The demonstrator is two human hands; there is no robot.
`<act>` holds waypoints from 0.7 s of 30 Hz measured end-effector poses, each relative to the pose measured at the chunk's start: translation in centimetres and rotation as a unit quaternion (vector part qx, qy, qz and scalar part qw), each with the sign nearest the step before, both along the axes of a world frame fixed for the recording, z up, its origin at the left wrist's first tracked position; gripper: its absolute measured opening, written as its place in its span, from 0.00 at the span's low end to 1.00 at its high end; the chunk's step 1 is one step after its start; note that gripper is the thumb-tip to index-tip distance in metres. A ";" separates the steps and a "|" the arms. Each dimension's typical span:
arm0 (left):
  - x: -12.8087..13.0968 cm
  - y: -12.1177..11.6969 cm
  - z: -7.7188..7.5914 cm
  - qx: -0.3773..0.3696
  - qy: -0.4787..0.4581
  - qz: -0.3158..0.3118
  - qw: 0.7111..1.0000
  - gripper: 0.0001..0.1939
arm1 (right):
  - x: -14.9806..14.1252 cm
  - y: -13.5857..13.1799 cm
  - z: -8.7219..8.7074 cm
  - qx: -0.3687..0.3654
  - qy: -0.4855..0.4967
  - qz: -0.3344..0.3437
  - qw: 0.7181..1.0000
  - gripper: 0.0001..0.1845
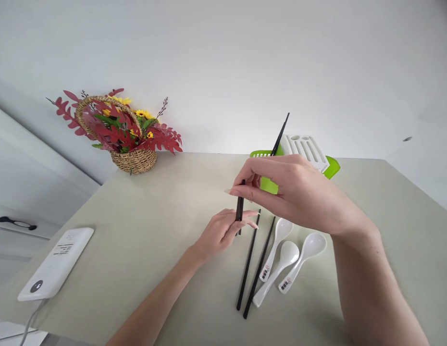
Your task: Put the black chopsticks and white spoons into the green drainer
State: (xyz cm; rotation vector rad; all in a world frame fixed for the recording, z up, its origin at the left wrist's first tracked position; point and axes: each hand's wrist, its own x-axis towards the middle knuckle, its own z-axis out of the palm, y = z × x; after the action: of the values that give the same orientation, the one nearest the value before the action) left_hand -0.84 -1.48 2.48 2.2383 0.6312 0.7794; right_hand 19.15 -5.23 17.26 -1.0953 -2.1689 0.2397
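My right hand (295,190) pinches the upper end of a pair of black chopsticks (240,207), which stand nearly upright. Lower down, the fingers of my left hand (220,231) close around the same pair, and the tips show just below the thumb. On the table beside my left hand lie two more black chopsticks (249,262), side by side with a gap. Right of them are three white spoons (289,251) with their bowls pointing away. Behind my right hand, partly hidden, stands a green utensil holder (332,166) with a white slotted part (304,146); dark chopsticks (280,134) stick up from it.
A wicker basket (135,161) of red leaves and yellow flowers stands at the back left. A white device (57,264) with a cable lies near the left edge. The table (155,230) meets a white wall behind; a cabinet with a black handle (17,223) is at the left.
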 end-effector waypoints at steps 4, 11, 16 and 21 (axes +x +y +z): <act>0.1 0.0 -0.1 -0.018 0.016 -0.009 1.000 0.28 | 0.2 0.1 0.1 -0.019 -0.006 -0.001 1.000 0.11; 0.1 0.1 -0.5 -0.047 0.051 -0.030 0.997 0.22 | 0.5 0.3 0.0 -0.058 -0.009 0.000 0.998 0.13; 0.2 0.0 -0.8 -0.058 0.042 -0.030 0.997 0.20 | 1.1 0.3 0.1 -0.059 -0.010 -0.009 0.998 0.13; 0.4 0.0 -1.0 -0.087 0.026 -0.022 0.996 0.21 | 1.7 0.2 0.2 -0.065 -0.010 -0.008 0.998 0.13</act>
State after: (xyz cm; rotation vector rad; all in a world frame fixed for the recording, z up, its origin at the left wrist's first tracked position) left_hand -0.46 -1.53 1.49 2.1116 0.6460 0.6226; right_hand 20.86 -4.99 17.42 -1.1926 -2.1862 0.3692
